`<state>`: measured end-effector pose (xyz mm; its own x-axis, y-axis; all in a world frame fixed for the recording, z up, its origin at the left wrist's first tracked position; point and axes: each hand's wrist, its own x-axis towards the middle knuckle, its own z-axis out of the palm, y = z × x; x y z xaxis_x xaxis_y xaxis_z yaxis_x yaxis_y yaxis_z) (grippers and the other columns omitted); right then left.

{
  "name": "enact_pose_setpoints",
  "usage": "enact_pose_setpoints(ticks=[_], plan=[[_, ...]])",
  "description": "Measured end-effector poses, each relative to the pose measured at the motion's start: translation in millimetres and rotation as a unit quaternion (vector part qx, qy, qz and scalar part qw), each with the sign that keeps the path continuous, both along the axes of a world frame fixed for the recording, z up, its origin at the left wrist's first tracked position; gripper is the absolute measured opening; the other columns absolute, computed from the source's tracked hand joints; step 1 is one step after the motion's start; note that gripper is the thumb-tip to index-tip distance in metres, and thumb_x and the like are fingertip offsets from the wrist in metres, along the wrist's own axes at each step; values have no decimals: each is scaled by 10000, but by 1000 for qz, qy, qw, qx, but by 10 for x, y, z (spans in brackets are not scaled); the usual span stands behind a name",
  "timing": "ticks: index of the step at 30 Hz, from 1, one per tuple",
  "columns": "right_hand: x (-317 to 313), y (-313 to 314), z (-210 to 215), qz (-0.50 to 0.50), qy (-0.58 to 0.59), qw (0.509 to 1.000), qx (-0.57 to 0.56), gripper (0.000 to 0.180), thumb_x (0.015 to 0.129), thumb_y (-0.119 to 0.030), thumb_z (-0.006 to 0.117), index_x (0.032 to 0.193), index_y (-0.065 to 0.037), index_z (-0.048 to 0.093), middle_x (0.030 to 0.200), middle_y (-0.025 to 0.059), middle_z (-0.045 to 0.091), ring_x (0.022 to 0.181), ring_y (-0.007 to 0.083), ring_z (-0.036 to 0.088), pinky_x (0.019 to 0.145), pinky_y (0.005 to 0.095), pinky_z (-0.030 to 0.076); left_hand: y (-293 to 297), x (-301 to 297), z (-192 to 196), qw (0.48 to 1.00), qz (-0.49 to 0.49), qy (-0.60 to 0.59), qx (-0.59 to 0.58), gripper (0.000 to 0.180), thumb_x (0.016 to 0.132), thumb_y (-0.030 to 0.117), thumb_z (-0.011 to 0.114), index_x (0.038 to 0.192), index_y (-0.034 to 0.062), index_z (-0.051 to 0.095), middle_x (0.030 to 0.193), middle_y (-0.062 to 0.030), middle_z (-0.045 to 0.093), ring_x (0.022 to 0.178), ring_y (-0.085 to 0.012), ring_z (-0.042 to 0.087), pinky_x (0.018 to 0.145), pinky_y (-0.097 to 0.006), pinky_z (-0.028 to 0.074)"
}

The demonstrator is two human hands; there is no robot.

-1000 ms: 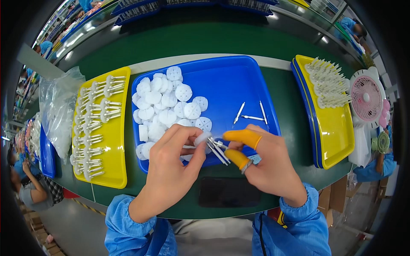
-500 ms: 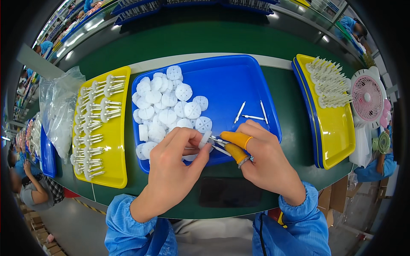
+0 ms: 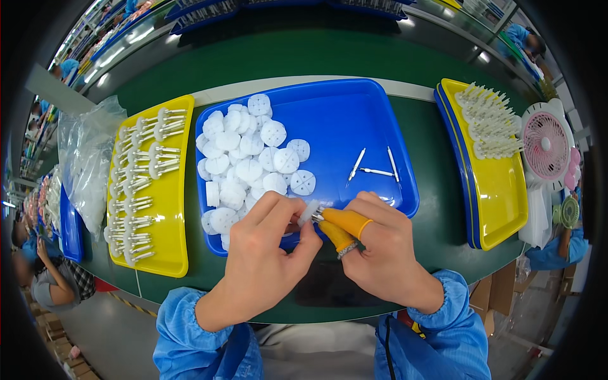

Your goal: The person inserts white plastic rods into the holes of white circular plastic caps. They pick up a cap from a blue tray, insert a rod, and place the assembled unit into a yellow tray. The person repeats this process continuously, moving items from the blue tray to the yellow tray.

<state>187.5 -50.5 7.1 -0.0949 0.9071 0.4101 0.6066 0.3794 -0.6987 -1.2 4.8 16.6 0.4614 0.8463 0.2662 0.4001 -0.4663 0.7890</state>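
Between the thumb and fingers of my left hand (image 3: pixel 263 256) is a white slotted plastic disc (image 3: pixel 308 213), tilted on edge. My right hand (image 3: pixel 386 247), with orange-yellow covers on its thumb and a finger, pinches slim white rods with metallic ends (image 3: pixel 318 216) against the disc's face. The fingers hide how many rods there are and how deep they sit. Both hands meet over the near edge of a blue tray (image 3: pixel 329 114). A heap of matching discs (image 3: pixel 240 149) fills the tray's left half. On its right lie a few loose rods (image 3: pixel 377 171).
At left, a yellow tray (image 3: pixel 174 244) bears rows of discs fitted with rods, beside a clear plastic bag (image 3: pixel 95 164). Stacked trays (image 3: pixel 500 218) with more assemblies (image 3: pixel 487 120) stand right, near a pink fan (image 3: pixel 546 142). A dark flat object (image 3: pixel 335 288) lies between my wrists.
My right hand has shifted left and slightly nearer me, its covered fingers closing in on the disc. The rod that stuck out below those fingers no longer shows.
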Motion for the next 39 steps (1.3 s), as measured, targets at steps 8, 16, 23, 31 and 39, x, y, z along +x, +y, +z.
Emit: enact_pose_setpoints(ticks=[8, 16, 23, 31, 39], plan=[[59, 114, 42, -16, -3, 996, -92, 217, 691, 92, 701, 906, 79, 719, 875, 176, 622, 842, 385, 604, 750, 479, 489, -14, 12, -144, 999, 13, 15, 31, 217, 907, -52, 750, 1112, -21, 688, 1016, -159, 638, 731, -318, 733, 613, -385, 568], [620, 240, -180, -159, -228, 959, -52, 235, 711, 121, 746, 942, 81, 734, 1057, 190, 639, 1021, 381, 598, 864, 457, 497, 83, -17, 24, 998, 26, -32, -50, 176, 955, -49, 745, 1130, -41, 723, 1079, -107, 663, 938, -218, 755, 754, -328, 663], [267, 67, 249, -44, 27, 983, -173, 344, 742, 99, 718, 1083, 56, 732, 1037, 197, 679, 951, 395, 605, 863, 469, 497, 93, -25, 69, 989, 36, -53, -132, 135, 951, -38, 758, 1080, -30, 718, 1046, -80, 718, 964, -157, 745, 770, -307, 658], [220, 41, 205, 88, -36, 992, -84, 482, 657, 99, 692, 1134, 94, 765, 996, 162, 597, 965, 355, 584, 852, 445, 480, 112, -26, 26, 995, -2, -52, -82, 136, 944, -52, 741, 1076, -37, 711, 1042, -91, 727, 965, -160, 745, 803, -317, 670], [253, 108, 129, 56, -103, 990, -78, 412, 636, 95, 713, 1045, 106, 761, 967, 141, 588, 942, 337, 576, 823, 447, 463, 100, -22, 5, 996, 19, -35, -76, 133, 939, -49, 754, 1064, -48, 709, 1028, -112, 727, 943, -173, 757, 820, -328, 682]])
